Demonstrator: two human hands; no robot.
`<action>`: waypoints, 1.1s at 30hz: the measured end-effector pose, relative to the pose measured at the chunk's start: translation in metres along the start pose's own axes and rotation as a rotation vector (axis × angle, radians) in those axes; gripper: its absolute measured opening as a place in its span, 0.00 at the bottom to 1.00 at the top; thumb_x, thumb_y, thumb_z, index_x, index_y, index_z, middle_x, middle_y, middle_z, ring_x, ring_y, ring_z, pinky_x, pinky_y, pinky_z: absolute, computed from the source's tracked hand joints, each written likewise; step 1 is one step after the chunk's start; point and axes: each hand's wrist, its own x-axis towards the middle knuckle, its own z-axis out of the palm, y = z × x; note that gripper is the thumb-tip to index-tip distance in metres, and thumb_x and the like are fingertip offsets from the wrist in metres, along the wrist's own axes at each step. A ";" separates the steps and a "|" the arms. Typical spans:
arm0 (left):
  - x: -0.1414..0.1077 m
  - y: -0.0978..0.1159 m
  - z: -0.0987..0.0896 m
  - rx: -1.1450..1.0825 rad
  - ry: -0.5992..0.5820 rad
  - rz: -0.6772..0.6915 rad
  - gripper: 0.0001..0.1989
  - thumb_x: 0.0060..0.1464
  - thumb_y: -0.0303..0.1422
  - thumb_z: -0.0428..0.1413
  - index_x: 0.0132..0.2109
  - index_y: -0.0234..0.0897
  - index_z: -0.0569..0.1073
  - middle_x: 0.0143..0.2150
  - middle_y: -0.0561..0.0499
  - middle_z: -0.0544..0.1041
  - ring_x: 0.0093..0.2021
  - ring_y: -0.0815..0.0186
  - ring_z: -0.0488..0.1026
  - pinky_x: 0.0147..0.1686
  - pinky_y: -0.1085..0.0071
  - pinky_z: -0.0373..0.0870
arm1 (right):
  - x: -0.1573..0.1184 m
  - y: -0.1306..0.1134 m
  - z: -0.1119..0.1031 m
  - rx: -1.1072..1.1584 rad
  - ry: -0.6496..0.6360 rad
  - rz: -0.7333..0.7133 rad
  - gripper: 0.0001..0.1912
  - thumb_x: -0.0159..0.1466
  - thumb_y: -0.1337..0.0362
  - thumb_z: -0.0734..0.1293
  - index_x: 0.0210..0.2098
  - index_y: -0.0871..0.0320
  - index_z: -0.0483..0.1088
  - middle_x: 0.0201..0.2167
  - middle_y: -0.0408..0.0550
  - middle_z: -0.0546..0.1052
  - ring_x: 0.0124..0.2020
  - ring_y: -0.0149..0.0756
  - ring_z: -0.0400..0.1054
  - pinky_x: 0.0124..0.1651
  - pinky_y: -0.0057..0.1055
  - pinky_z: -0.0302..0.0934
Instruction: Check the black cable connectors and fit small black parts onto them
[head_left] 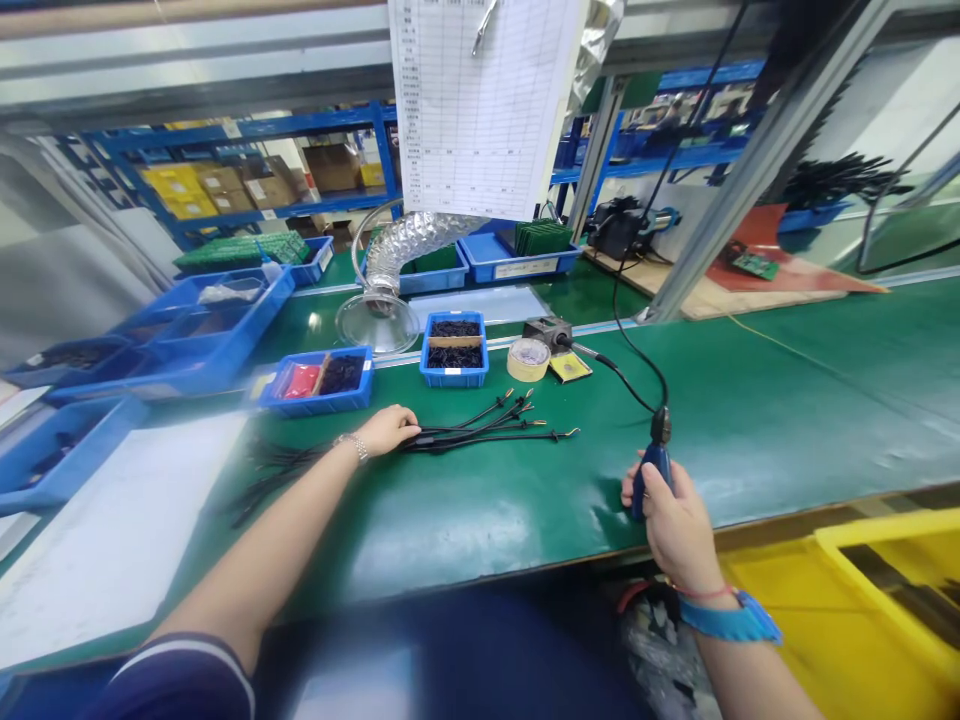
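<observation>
My left hand [386, 430] is closed over a bundle of black cables [465, 436] lying on the green bench. Several cable ends fan out to the right with bare, copper-coloured tips. The cables' other ends trail left behind my forearm, blurred. My right hand [671, 510] grips wire cutters [654, 470] with blue handles, held upright near the bench's front edge, jaws pointing up. Whether the jaws are closed is too small to tell. A black cord [637, 345] hangs down behind the cutters' tip.
Blue bins of small black parts [454, 378] and red and black parts [315, 402] stand behind the cables. A tape roll [528, 358] sits beside a soldering iron stand [546, 328]. A fume duct [412, 245] hangs behind. A yellow crate [780, 590] is at the lower right.
</observation>
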 end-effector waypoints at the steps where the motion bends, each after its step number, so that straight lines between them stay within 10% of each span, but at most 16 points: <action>1: 0.001 0.001 -0.001 -0.007 -0.017 0.005 0.12 0.49 0.39 0.49 0.34 0.35 0.70 0.29 0.50 0.71 0.31 0.65 0.68 0.31 0.72 0.64 | 0.001 0.000 -0.001 0.058 0.002 0.019 0.13 0.55 0.56 0.63 0.38 0.54 0.62 0.24 0.39 0.66 0.22 0.26 0.60 0.23 0.25 0.57; 6: -0.011 0.024 -0.024 0.015 0.015 0.049 0.10 0.52 0.34 0.46 0.39 0.36 0.67 0.34 0.49 0.72 0.34 0.65 0.68 0.34 0.70 0.63 | 0.003 -0.001 -0.007 0.230 -0.009 0.086 0.13 0.55 0.58 0.64 0.39 0.54 0.63 0.27 0.40 0.65 0.23 0.27 0.62 0.24 0.26 0.59; 11: -0.061 0.058 -0.056 0.430 0.311 0.275 0.14 0.56 0.30 0.40 0.45 0.34 0.67 0.40 0.43 0.69 0.40 0.60 0.64 0.39 0.63 0.60 | 0.002 0.000 -0.008 0.229 -0.008 0.085 0.12 0.55 0.59 0.64 0.39 0.54 0.63 0.27 0.41 0.66 0.24 0.27 0.62 0.24 0.26 0.59; 13: -0.088 0.066 -0.047 0.547 0.339 0.337 0.15 0.56 0.27 0.40 0.47 0.35 0.66 0.39 0.43 0.70 0.38 0.61 0.64 0.36 0.63 0.61 | 0.002 0.001 -0.007 0.219 -0.002 0.076 0.12 0.55 0.60 0.64 0.39 0.54 0.63 0.28 0.41 0.66 0.24 0.27 0.62 0.24 0.26 0.59; 18: -0.128 0.074 0.007 0.451 -0.034 0.229 0.11 0.56 0.34 0.43 0.40 0.37 0.68 0.32 0.48 0.69 0.32 0.63 0.66 0.32 0.66 0.62 | 0.000 0.001 -0.005 0.146 -0.015 0.038 0.14 0.54 0.61 0.65 0.41 0.54 0.62 0.30 0.43 0.68 0.25 0.29 0.62 0.25 0.27 0.58; 23: -0.100 0.091 0.023 0.197 -0.033 0.192 0.15 0.55 0.42 0.42 0.42 0.38 0.66 0.37 0.48 0.68 0.39 0.63 0.65 0.38 0.67 0.63 | -0.004 0.001 -0.003 -0.035 -0.091 -0.053 0.17 0.54 0.62 0.65 0.43 0.54 0.61 0.29 0.41 0.66 0.25 0.28 0.60 0.29 0.27 0.57; 33: -0.016 0.138 0.054 -0.119 0.059 0.117 0.08 0.52 0.26 0.44 0.39 0.34 0.64 0.36 0.44 0.70 0.34 0.62 0.69 0.34 0.65 0.65 | -0.034 -0.014 -0.009 -0.221 -0.169 -0.102 0.19 0.55 0.60 0.64 0.45 0.53 0.60 0.36 0.45 0.67 0.36 0.34 0.63 0.43 0.32 0.58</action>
